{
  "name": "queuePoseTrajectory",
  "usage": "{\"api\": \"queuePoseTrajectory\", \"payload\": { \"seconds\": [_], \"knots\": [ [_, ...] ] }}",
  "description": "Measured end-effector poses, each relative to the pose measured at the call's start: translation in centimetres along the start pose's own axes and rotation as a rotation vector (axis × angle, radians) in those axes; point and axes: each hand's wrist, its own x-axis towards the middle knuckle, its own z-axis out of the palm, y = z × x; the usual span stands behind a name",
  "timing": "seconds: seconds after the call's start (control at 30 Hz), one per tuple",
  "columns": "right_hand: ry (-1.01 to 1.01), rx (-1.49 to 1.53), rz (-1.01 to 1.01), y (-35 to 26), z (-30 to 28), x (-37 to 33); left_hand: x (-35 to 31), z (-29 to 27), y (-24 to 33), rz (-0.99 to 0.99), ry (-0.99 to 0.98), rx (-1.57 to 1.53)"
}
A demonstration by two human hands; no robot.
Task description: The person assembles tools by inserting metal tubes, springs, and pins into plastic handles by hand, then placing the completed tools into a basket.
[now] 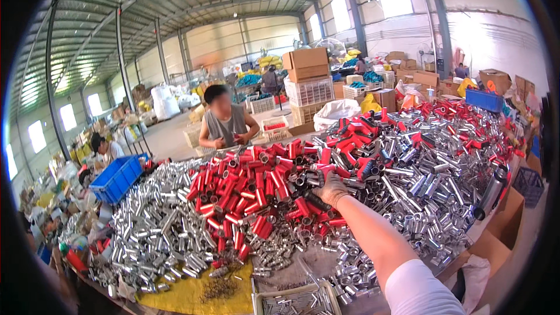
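My right hand, in a pale grey glove, reaches forward into a heap of red tubular parts in the middle of the table. Its fingers curl down among the parts, closed round something that the hand itself partly hides. Close against it lie a black cylindrical piece and a red part with a dark blue-black end. Shiny metal tubes and sleeves are piled to its right. Smaller silver fittings cover the table on the left. My left hand is out of view.
A tray of thin metal pins stands at the near edge, beside a yellow sheet. Blue crates sit at left and far right. Across the table a co-worker handles a red part. Cardboard boxes stand behind.
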Motion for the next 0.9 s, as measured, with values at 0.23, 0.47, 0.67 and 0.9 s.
{"api": "queuePoseTrajectory", "payload": {
  "seconds": [0.23, 0.47, 0.67, 0.9],
  "knots": [
    [-0.439, 1.606, 0.087, -3.1, -3.8, -9.7, -0.8, -0.6, -1.6, -0.159, 0.005, -0.436],
    [-0.721, 1.672, 0.039, -2.6, -15.1, -27.8, -0.9, -1.4, 0.1, 0.196, 0.012, 0.751],
    [-1.031, 1.232, 0.06, 2.7, -17.5, -35.4, -2.4, -0.7, 0.6, 0.443, -0.137, 0.899],
    [-0.896, 0.602, -0.827, 0.1, -16.9, -39.7, -7.0, 0.0, 1.8, 0.328, -0.408, 0.953]
  ]
}}
